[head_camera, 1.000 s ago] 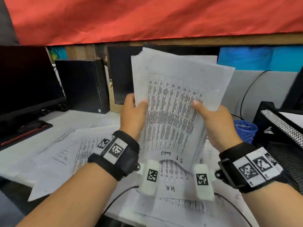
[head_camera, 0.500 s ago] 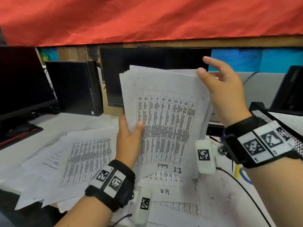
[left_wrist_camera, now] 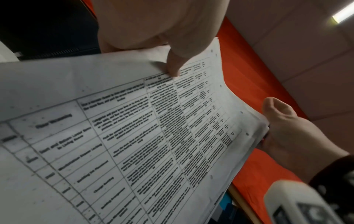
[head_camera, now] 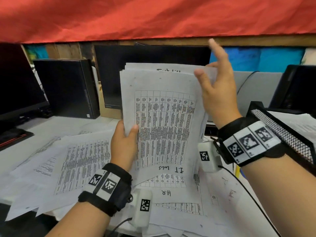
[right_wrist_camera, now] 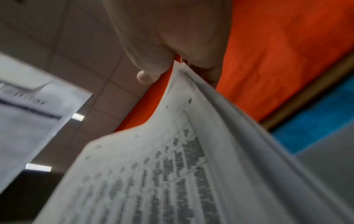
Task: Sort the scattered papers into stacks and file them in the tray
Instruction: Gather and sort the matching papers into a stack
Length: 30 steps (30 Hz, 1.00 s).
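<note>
Head view, stack of papers: held upright above the desk, printed table facing the camera, "I.T" handwritten upside down at its lower edge.
Head view, left hand: grasps the stack's lower left edge, thumb on the front sheet, fingers behind.
Head view, right hand: at the stack's upper right corner, thumb in front of the sheets, index finger raised and straight; whether it pinches a sheet cannot be told here.
Head view, scattered papers: spread overlapping across the desk under both wrists, one marked "H.R".
Head view, tray: black mesh, at the right edge, a sheet lying in it.
Head view, surroundings: monitor behind the stack, computer case to its left, red cloth overhead.
Left wrist view, left hand: thumb pressed on the front sheet near its edge.
Left wrist view, right hand: at the far corner of the sheets, thumb up.
Right wrist view, right hand: thumb and fingers close on the top corner of the papers, the sheets fanned slightly apart; picture blurred.
</note>
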Motion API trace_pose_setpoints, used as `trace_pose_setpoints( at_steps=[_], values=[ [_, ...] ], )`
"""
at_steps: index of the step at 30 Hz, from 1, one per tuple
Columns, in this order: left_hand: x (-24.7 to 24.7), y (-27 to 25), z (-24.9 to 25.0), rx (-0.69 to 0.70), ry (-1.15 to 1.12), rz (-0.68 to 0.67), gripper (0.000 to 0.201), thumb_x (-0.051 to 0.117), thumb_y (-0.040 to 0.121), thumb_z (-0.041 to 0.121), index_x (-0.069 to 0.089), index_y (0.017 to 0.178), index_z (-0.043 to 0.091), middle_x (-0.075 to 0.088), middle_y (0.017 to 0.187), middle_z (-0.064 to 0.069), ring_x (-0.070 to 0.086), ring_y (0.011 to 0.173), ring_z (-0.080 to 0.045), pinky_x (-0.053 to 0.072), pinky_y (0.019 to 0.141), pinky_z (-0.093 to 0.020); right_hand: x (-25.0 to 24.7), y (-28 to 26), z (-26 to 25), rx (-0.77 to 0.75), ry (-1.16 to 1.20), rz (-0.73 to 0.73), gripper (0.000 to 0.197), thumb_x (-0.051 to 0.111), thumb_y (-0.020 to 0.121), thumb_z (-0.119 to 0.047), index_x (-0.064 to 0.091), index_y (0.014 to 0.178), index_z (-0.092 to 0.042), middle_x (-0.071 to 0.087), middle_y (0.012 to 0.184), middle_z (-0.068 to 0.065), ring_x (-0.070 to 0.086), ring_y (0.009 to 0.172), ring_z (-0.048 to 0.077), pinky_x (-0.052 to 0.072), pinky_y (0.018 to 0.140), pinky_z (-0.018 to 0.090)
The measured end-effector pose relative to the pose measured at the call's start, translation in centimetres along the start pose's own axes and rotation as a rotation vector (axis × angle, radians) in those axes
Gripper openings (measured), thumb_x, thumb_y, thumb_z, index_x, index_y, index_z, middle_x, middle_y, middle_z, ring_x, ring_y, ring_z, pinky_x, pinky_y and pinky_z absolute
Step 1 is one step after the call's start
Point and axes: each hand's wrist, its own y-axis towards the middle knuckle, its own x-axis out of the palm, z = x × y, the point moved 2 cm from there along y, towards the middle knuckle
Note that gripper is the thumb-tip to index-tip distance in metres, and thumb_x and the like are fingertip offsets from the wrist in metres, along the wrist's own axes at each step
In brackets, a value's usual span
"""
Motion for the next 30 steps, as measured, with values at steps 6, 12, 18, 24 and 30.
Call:
trace_pose_setpoints(
  at_steps=[6, 12, 18, 24, 30],
  values=[
    [-0.8, 0.0, -0.3, -0.066, -0.057, -0.040, 0.018, 0.057, 0.094, 0.024, 0.057, 0.112, 0.024, 0.066, 0.106, 0.014, 0.060, 0.098, -0.002, 0.044, 0.078, -0.021, 0.3, -0.4, 0.9, 0.116, -0.224, -0.084, 0.030, 0.056, 0.092, -0.021, 0.059, 0.122, -0.020, 0.046, 0.119, 0.004, 0.040, 0.099, 0.004, 0.023, 0.078, -0.011],
    [-0.9, 0.0, -0.8, -0.092, -0.009, -0.043, 0.016, 0.048, 0.099, 0.022, 0.053, 0.110, 0.032, 0.062, 0.102, 0.020, 0.057, 0.098, 0.000, 0.042, 0.083, -0.025, -0.4, -2.5, 1.6, 0.271, 0.073, -0.049, 0.054, 0.063, 0.089, -0.018, 0.038, 0.136, -0.029, 0.046, 0.131, -0.016, 0.047, 0.115, -0.001, 0.036, 0.096, 0.006],
    [-1.0, -0.2, -0.3, -0.062, -0.046, -0.080, 0.024, 0.046, 0.100, 0.023, 0.049, 0.124, 0.021, 0.061, 0.112, 0.015, 0.056, 0.101, 0.001, 0.040, 0.087, -0.025, 0.8, -10.0, 5.6, 0.682, 0.204, -0.262, 0.030, 0.055, 0.094, -0.027, 0.049, 0.123, -0.022, 0.061, 0.106, -0.014, 0.056, 0.090, -0.007, 0.047, 0.069, 0.010],
    [0.0, -1.3, 0.5, 0.011, -0.035, -0.063, 0.020, 0.046, 0.099, 0.030, 0.045, 0.119, 0.029, 0.056, 0.114, 0.022, 0.052, 0.110, 0.001, 0.038, 0.099, -0.027, 1.4, -12.7, 4.8, 0.694, 0.230, -0.143, 0.020, 0.047, 0.098, -0.018, 0.049, 0.117, -0.025, 0.058, 0.101, -0.018, 0.056, 0.095, 0.001, 0.043, 0.079, 0.019],
    [0.5, -2.9, 2.0, 0.185, 0.048, 0.040, 0.018, 0.039, 0.102, 0.022, 0.042, 0.117, 0.030, 0.058, 0.101, 0.022, 0.057, 0.088, 0.013, 0.044, 0.069, -0.007, 1.2, -11.9, 2.5, 0.605, 0.166, -0.099, 0.023, 0.039, 0.099, -0.007, 0.041, 0.109, -0.027, 0.050, 0.091, -0.026, 0.048, 0.079, -0.011, 0.037, 0.060, 0.005]
  ],
)
